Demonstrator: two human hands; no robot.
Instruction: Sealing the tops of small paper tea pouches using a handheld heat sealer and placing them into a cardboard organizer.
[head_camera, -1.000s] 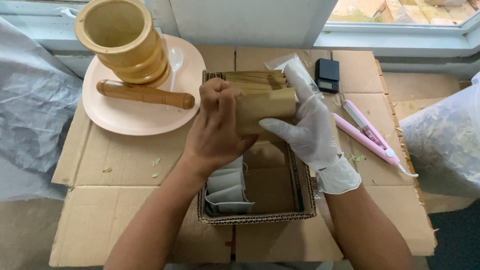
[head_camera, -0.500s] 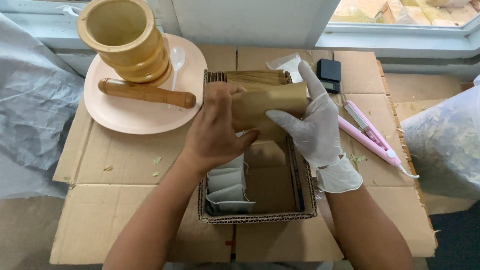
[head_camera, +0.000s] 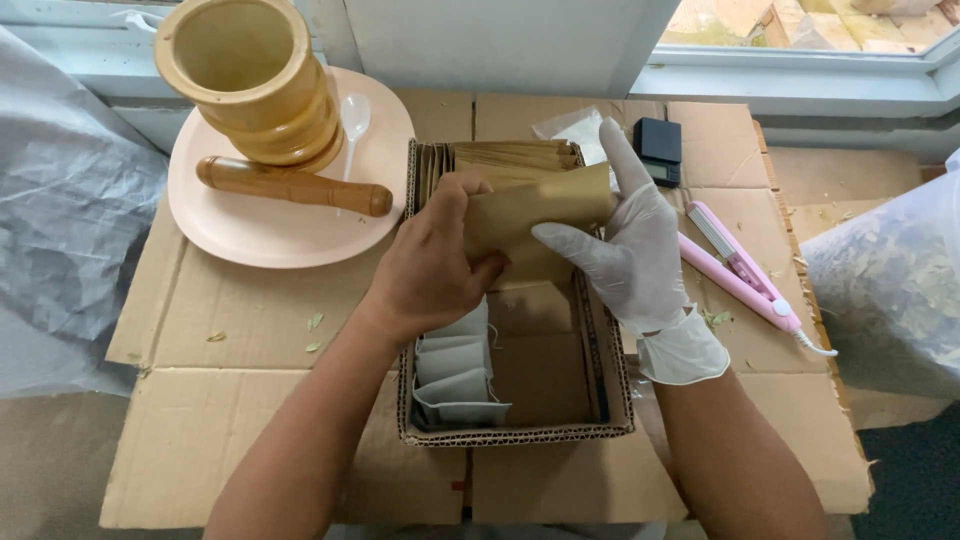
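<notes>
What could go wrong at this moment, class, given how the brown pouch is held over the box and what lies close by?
1. The brown paper pouch is pinched between the bare left hand and gloved right hand; a hard squeeze might crease it.
2. If it slips, it would likely drop onto the white sachets in the cardboard box.
3. The pink sealing tool lies beside the right wrist and could be nudged.

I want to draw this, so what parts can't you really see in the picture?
- Inside of the brown pouch, head view: hidden by the left hand and gloved right hand.
- Bottom of the wooden mortar: hidden in shadow inside it.
- Leafy bag: cut off by the right edge.
- Small black device: too small to tell.
</notes>
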